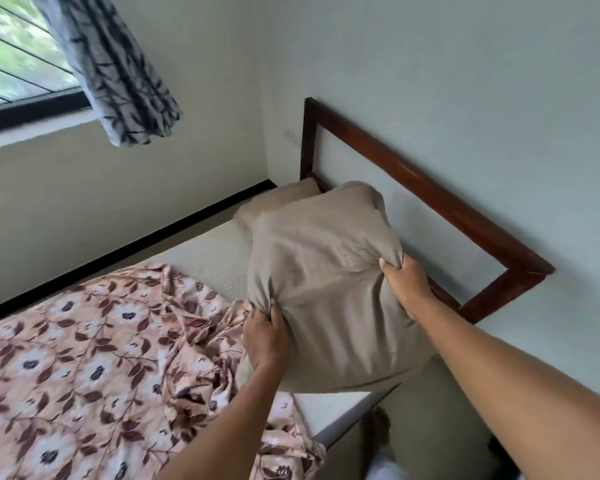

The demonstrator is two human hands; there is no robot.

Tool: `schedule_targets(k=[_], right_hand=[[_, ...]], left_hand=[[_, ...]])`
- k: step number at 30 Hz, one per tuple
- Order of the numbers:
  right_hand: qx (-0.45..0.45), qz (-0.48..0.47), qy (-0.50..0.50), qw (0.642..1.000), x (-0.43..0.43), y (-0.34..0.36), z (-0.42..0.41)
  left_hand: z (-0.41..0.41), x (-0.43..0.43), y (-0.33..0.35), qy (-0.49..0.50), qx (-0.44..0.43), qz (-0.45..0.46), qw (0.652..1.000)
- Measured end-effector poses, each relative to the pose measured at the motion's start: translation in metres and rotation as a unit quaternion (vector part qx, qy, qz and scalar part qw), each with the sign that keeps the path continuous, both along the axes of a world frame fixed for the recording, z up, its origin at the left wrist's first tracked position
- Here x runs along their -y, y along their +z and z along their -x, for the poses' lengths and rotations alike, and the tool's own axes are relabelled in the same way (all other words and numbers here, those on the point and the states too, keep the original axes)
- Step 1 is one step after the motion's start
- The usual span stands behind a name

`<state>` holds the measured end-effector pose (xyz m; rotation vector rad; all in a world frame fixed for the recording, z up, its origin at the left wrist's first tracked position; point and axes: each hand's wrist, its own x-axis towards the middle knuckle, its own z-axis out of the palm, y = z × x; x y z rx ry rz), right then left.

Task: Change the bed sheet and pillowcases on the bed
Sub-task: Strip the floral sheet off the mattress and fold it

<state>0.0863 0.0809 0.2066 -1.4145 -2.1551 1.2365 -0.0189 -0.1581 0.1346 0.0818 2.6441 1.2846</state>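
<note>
At centre the held pillow (326, 289) hides most of a second pillow (278, 199) and part of the headboard (413, 174). The left hand (265, 336) and right hand (404, 282) bury their fingertips in its cloth. At upper left the window (21, 64) and curtain (111, 71) are cropped, and outdoors is a green blur. The floral sheet (84, 358) runs off the left and bottom edges. A wall mark (291, 136) is too small to tell.

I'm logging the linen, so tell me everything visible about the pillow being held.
The taupe pillow is plump, in a creased fabric case. It is held tilted over the mattress by the wooden headboard. The left hand grips its near-left edge; the right hand bunches its right edge. A second pillow lies behind it.
</note>
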Motion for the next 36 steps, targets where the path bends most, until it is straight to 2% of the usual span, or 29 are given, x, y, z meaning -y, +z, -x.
schedule_targets(k=[4, 8, 10, 15, 17, 19, 25, 29, 36], right_hand=[[0.080, 0.010, 0.049, 0.996, -0.109, -0.063, -0.001], [0.218, 0.032, 0.102, 0.970, -0.191, -0.141, -0.014], [0.265, 0.064, 0.114, 0.955, -0.211, -0.173, -0.024], [0.332, 0.146, 0.135, 0.922, -0.219, -0.210, -0.045], [0.328, 0.154, 0.165, 0.917, -0.212, -0.210, -0.046], [0.331, 0.145, 0.205, 0.910, -0.203, -0.205, -0.038], [0.303, 0.021, 0.374, 0.876, -0.154, -0.177, 0.005], [0.281, -0.049, 0.478, 0.831, -0.100, -0.154, 0.021], [0.266, -0.149, 0.620, 0.723, 0.055, -0.116, 0.013]], left_hand=[[-0.011, -0.076, -0.039, -0.066, 0.081, 0.099, 0.990], [-0.034, -0.135, -0.092, -0.161, 0.209, 0.237, 0.935], [-0.048, -0.150, -0.114, -0.184, 0.265, 0.266, 0.908], [-0.063, -0.166, -0.131, -0.196, 0.335, 0.279, 0.878], [-0.064, -0.171, -0.127, -0.217, 0.334, 0.265, 0.878], [-0.062, -0.175, -0.121, -0.245, 0.297, 0.283, 0.879], [-0.061, -0.158, -0.100, -0.229, 0.224, 0.298, 0.899], [-0.074, -0.114, -0.087, -0.203, 0.193, 0.310, 0.909], [-0.126, 0.032, -0.065, -0.081, 0.201, 0.316, 0.924]])
